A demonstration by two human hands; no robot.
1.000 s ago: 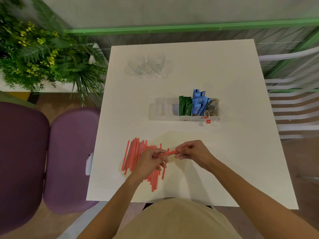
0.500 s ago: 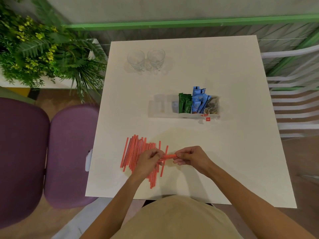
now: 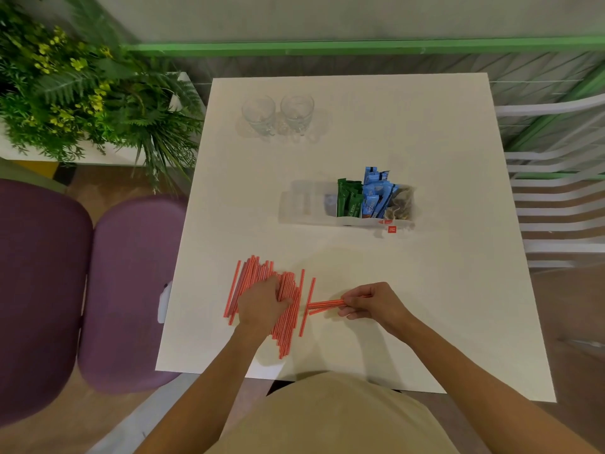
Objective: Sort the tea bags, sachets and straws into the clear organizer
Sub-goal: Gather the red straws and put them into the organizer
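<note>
A pile of red straws (image 3: 288,309) lies on the white table (image 3: 425,290) near its front left. My left hand (image 3: 262,304) rests on the pile with its fingers curled over several straws. My right hand (image 3: 373,303) pinches a small bundle of red straws (image 3: 325,305), held level just above the table to the right of the pile. The clear organizer (image 3: 304,204) stands mid-table. It holds green sachets (image 3: 349,199), blue sachets (image 3: 376,194) and tea bags (image 3: 401,204) in its right compartments. Its left compartments look bare.
Two clear glasses (image 3: 278,114) stand at the back left of the table. A leafy plant (image 3: 82,86) and two purple chairs (image 3: 127,283) are to the left. White slatted chairs (image 3: 556,191) stand on the right. A red tea tag (image 3: 392,229) lies by the organizer.
My left hand has let go of the bundle's end and moved left onto the straw pile. My right hand keeps the bundle and has drifted slightly right.
</note>
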